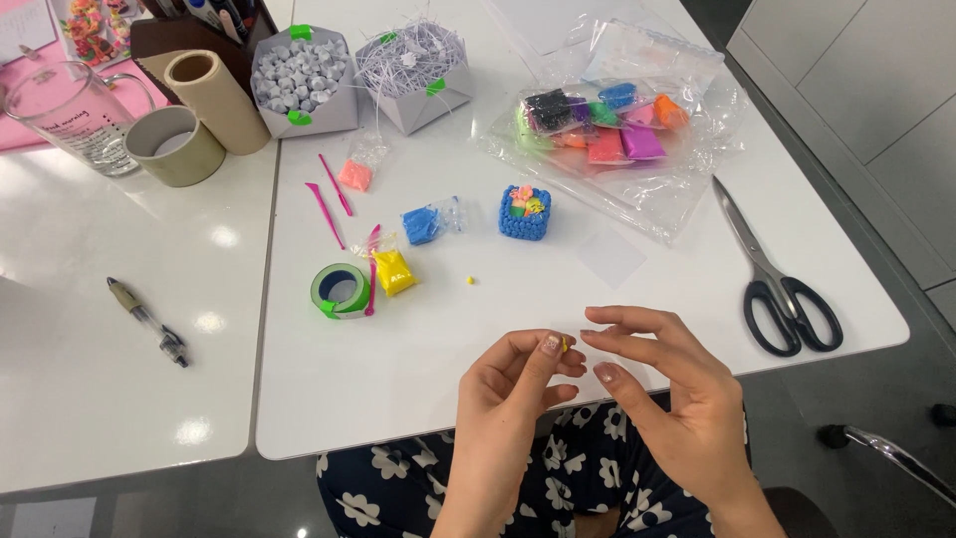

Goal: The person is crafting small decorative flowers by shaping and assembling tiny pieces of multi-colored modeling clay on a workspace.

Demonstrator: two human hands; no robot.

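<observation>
My left hand [518, 374] is pinching a tiny yellow clay ball [565, 344] between thumb and fingertips; it's smooth, roundish, barely pea-like. My right hand [662, 384] hovers just beside, fingers loosely open, holding nothing.

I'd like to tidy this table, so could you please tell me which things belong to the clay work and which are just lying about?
In use: yellow clay bit in left hand, right hand beside it, yellow clay bag, blue clay basket.
Lying about: scissors, pen, tape roll.

Two white tables [119, 399] pushed together (glossy, light glare); grey tiled floor [866, 80].
</observation>
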